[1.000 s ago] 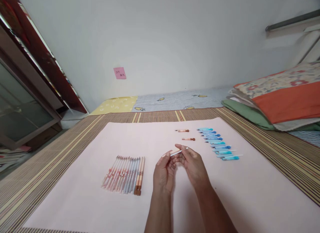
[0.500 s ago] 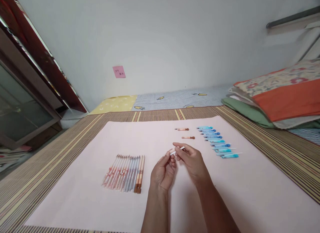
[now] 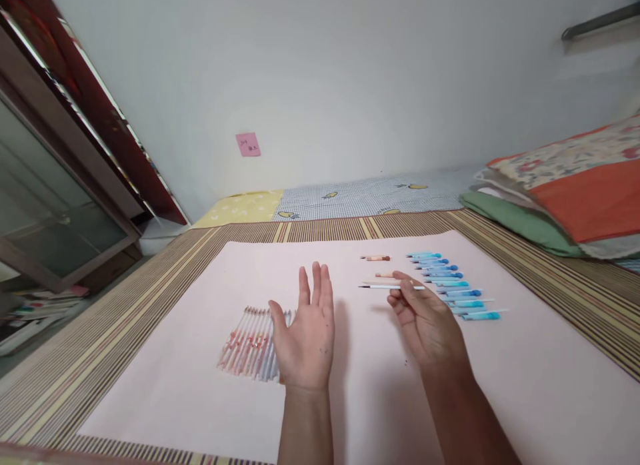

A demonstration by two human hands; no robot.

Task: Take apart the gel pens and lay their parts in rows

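Observation:
My right hand pinches a thin white pen refill, its dark tip pointing left. A second pale line runs just above it; I cannot tell what that is. My left hand is spread palm up, holding nothing, with small dark specks on the palm. It covers part of a row of slim pens with pink, red and grey-blue barrels. Beyond my right hand lie a brown-ended pen piece and a shorter pen barrel, partly hidden by the fingers. To the right, blue pen parts form a slanting column.
A large pale pink sheet lies on a striped mat. Folded bedding is stacked at the right. A pink note sticks to the wall behind. Small dark specks lie on the sheet near my right wrist.
My hands have parted. The left has opened palm up and moved left over the pen row; the right has moved right with the white refill. The view has shifted slightly.

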